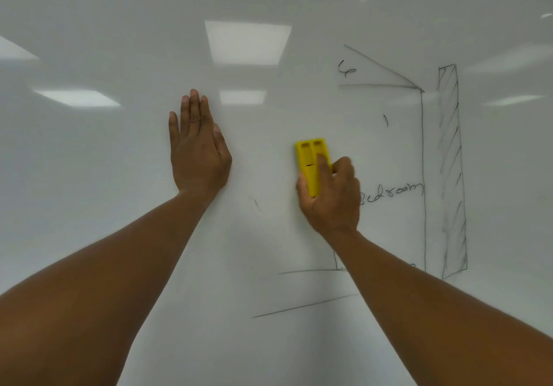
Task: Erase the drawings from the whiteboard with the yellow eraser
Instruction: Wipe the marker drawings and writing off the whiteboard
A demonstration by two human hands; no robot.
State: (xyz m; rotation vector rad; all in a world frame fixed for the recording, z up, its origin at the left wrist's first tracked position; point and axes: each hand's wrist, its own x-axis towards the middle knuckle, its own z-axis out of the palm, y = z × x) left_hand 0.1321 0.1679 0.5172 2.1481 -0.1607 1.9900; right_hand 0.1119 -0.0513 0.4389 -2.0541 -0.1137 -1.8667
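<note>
A glossy whiteboard (119,176) fills the whole view. My right hand (332,200) grips the yellow eraser (311,161) and holds it flat against the board, just left of the handwritten word "bedroom" (395,192). My left hand (197,146) rests flat on the board with straight fingers, well left of the eraser. Black marker drawings stand on the right: a long vertical line (423,176), a tall hatched strip (452,170), a triangle with a small mark (380,71), and slanted lines (305,305) low down. My right wrist hides part of the lower lines.
Ceiling light panels reflect in the board at the top and left, such as one reflection (248,41). A faint smudge (256,203) sits between my two forearms. The left half of the board carries no drawing.
</note>
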